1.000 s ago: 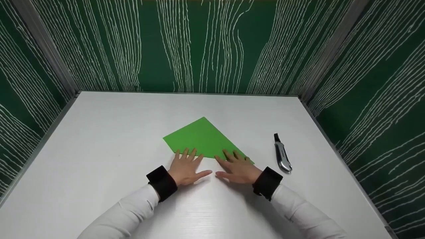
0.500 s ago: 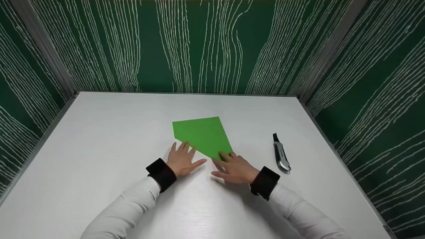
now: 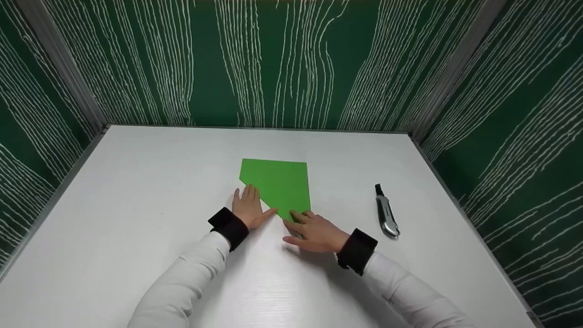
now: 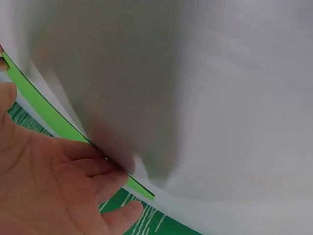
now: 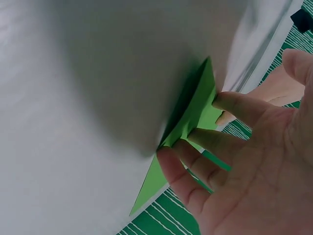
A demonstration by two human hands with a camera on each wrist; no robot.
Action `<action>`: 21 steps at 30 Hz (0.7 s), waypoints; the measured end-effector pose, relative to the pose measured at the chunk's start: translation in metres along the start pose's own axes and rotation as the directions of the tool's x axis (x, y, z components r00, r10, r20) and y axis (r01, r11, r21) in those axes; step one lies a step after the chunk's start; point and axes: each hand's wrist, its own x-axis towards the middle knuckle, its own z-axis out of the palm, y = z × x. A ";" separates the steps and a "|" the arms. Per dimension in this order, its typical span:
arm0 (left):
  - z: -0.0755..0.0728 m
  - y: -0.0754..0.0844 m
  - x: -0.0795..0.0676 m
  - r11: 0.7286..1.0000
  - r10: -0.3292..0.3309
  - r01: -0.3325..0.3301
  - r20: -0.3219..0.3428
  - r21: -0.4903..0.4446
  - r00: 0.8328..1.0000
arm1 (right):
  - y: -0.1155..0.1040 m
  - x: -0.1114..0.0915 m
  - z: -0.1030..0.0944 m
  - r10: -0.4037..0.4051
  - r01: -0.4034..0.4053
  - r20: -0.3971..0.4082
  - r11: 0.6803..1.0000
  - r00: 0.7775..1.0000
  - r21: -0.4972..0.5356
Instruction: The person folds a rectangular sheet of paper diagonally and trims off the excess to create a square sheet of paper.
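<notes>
A bright green sheet of paper [image 3: 282, 184] with a slanting lower-left edge lies on the white table. My left hand [image 3: 248, 209] rests its fingers along that edge, thumb spread out toward the right. At the paper's near corner, my right hand [image 3: 316, 233] touches the sheet with its fingertips, and its thumb stands apart. In the left wrist view the green paper [image 4: 49, 110] is a thin strip running past the extended fingers. The right wrist view shows the paper [image 5: 200, 100] slightly lifted off the table near the fingertips. The fingers partly cover the paper's edges.
To the right of the paper lies a silver and black utility knife [image 3: 387, 214]. Grey rails edge the white table [image 3: 136, 191] at the back and sides. Green walls [image 3: 309, 64] with white wavy lines enclose the back, left and right.
The paper has turned clockwise beneath my hands, its far edge now nearly level. My left hand has moved slightly away from me, and my right hand slightly to the left. The knife has stayed put.
</notes>
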 end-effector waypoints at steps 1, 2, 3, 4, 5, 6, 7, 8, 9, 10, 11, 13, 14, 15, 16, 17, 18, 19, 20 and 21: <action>0.001 0.000 0.002 1.000 -0.016 0.016 0.000 0.015 1.000 | 0.000 0.000 0.001 -0.001 0.001 -0.001 1.000 1.000 0.000; 0.001 0.001 0.004 0.999 -0.032 0.032 -0.002 0.029 0.999 | 0.000 0.001 0.001 -0.001 0.001 -0.001 1.000 1.000 -0.002; 0.002 0.001 0.005 0.998 -0.047 0.048 -0.004 0.038 0.999 | 0.000 0.001 0.001 -0.003 0.003 -0.002 1.000 1.000 -0.002; 0.002 0.001 0.006 0.997 -0.061 0.061 -0.005 0.041 0.998 | 0.000 0.001 0.002 -0.006 0.006 -0.002 1.000 1.000 -0.002; 0.001 0.000 0.007 0.997 -0.070 0.071 -0.003 0.043 0.998 | 0.000 0.001 0.002 -0.008 0.008 -0.003 1.000 1.000 -0.002; 0.001 0.000 0.008 0.996 -0.079 0.079 -0.004 0.042 0.997 | 0.001 0.001 0.002 -0.012 0.012 -0.004 1.000 1.000 -0.002; 0.001 0.000 0.008 0.996 -0.085 0.085 -0.004 0.039 0.996 | 0.001 0.000 0.002 -0.017 0.017 -0.007 1.000 1.000 0.001; 0.001 -0.001 0.008 0.996 -0.088 0.088 -0.009 0.032 0.996 | 0.001 0.000 0.002 -0.022 0.022 -0.009 1.000 1.000 0.005; 0.001 -0.002 0.009 0.996 -0.090 0.090 -0.014 0.020 0.996 | 0.001 -0.001 0.002 -0.027 0.027 -0.011 1.000 1.000 0.009; 0.002 -0.003 0.010 0.996 -0.093 0.093 -0.017 0.009 0.996 | 0.001 -0.002 0.001 -0.032 0.032 -0.013 0.999 0.999 0.010; 0.003 -0.004 0.011 0.995 -0.095 0.095 -0.018 0.000 0.995 | 0.002 -0.003 0.000 -0.046 0.046 -0.021 0.999 0.999 0.009; 0.005 -0.007 0.014 0.995 -0.098 0.098 -0.020 -0.011 0.995 | 0.003 -0.004 -0.001 -0.071 0.071 -0.032 0.997 0.997 0.003; 0.006 -0.009 0.015 0.995 -0.097 0.097 -0.023 -0.018 0.995 | 0.004 -0.004 -0.001 -0.084 0.084 -0.036 0.996 0.996 -0.005; 0.006 -0.010 0.017 0.995 -0.096 0.095 -0.022 -0.018 0.995 | 0.005 -0.005 -0.002 -0.095 0.095 -0.041 0.995 0.995 -0.011; 0.007 -0.012 0.018 0.995 -0.096 0.096 -0.019 -0.017 0.995 | 0.006 -0.005 -0.002 -0.106 0.105 -0.044 0.994 0.993 -0.017; 0.006 -0.013 0.019 0.995 -0.099 0.099 -0.016 -0.014 0.995 | 0.007 -0.004 -0.003 -0.115 0.114 -0.047 0.993 0.992 -0.020; 0.005 -0.015 0.019 0.995 -0.104 0.104 -0.011 -0.005 0.995 | 0.008 -0.004 -0.003 -0.117 0.116 -0.045 0.993 0.992 -0.020; 0.003 -0.016 0.019 0.994 -0.110 0.110 -0.011 -0.002 0.994 | 0.009 -0.004 -0.003 -0.120 0.119 -0.043 0.993 0.992 -0.019; 0.002 -0.017 0.019 0.993 -0.119 0.119 -0.005 0.005 0.993 | 0.011 -0.004 -0.003 -0.123 0.123 -0.041 0.992 0.992 -0.017; 0.001 -0.018 0.019 0.991 -0.131 0.131 0.004 0.018 0.991 | 0.012 -0.004 -0.002 -0.125 0.124 -0.038 0.992 0.991 -0.012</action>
